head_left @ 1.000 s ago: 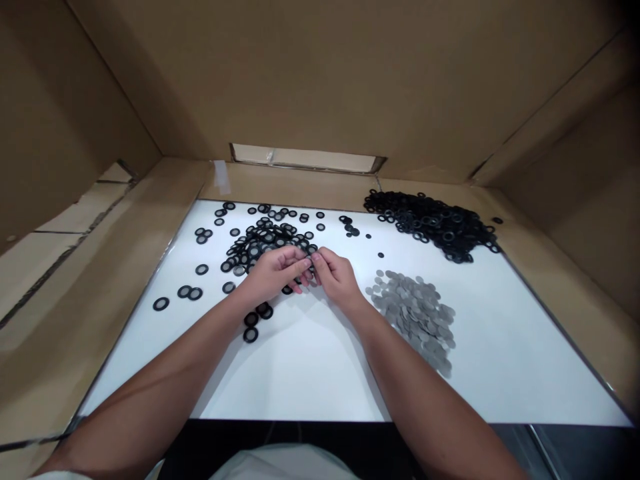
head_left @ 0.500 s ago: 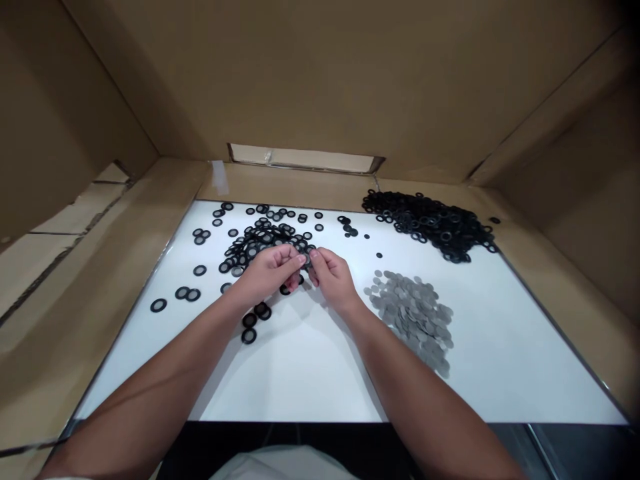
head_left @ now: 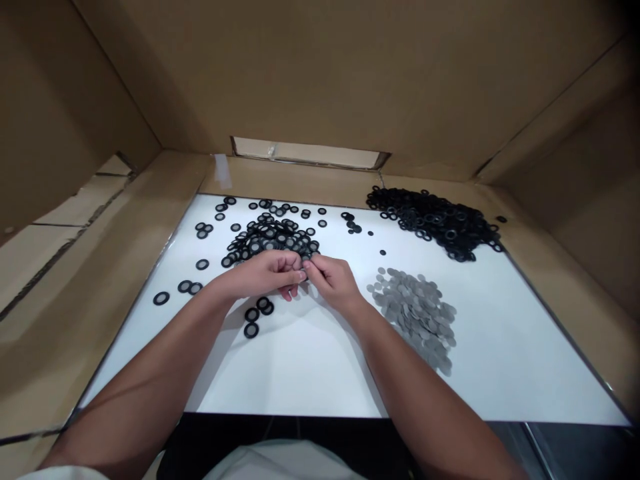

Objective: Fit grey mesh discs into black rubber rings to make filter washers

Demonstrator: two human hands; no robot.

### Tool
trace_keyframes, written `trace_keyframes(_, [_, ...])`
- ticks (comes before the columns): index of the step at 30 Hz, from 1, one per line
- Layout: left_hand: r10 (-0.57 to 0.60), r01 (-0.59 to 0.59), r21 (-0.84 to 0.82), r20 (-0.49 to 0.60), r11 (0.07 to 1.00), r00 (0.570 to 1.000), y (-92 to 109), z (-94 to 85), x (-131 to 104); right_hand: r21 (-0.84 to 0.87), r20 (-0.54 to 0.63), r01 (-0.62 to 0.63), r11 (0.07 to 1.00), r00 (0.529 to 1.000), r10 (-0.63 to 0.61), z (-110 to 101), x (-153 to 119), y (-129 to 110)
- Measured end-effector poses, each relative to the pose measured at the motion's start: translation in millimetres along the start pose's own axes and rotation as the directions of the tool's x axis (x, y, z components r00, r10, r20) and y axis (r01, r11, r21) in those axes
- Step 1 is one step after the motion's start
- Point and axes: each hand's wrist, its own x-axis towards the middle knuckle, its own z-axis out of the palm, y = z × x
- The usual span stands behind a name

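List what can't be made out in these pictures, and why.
Head view: anything between the left hand and right hand, covered by fingers.
Head view: near side of ringed-disc pile, behind left hand.
Head view: any marks on grey discs, too small.
Head view: right arm's upper end, cut by bottom edge.

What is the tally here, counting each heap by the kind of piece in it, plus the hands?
Heap of black rings: 1
Heap of plain grey discs: 1
Heap of black-rimmed discs: 1
Hands, left hand and right hand: 2
Total: 5
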Motion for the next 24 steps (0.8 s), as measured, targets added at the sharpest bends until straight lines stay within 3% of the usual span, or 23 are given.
trace_keyframes(5, [0.016,-0.017,-0.013,-0.019,1.000,1.000,-4.7,0.2,3.6,0.055,0.004,-0.061,0.997,0.998,0.061,2.5,1.2,2.0])
trace_keyframes(10, [0.030,-0.067,-0.266,-0.142,0.962,0.989,-8.7,16.5,13.6,0.107,-0.174,-0.156,0.982,0.969,0.173,4.3,2.8,1.5])
trace_keyframes(15, [0.021,-0.173,-0.499,-0.296,0.849,0.955,-10.5,43.6,21.7,0.101,-0.354,-0.133,0.986,0.921,0.160,6.7,2.5,-4.1])
trace_keyframes(19, [0.065,-0.226,-0.471,-0.334,0.853,0.940,-11.6,43.3,21.7,0.166,-0.280,-0.101,0.981,0.949,0.145,3.9,3.1,-4.3])
trace_keyframes(24, [0.069,-0.122,-0.283,-0.190,0.951,0.979,-10.3,20.4,15.2,0.259,-0.037,-0.127,0.957,0.989,0.141,-4.7,6.5,6.4])
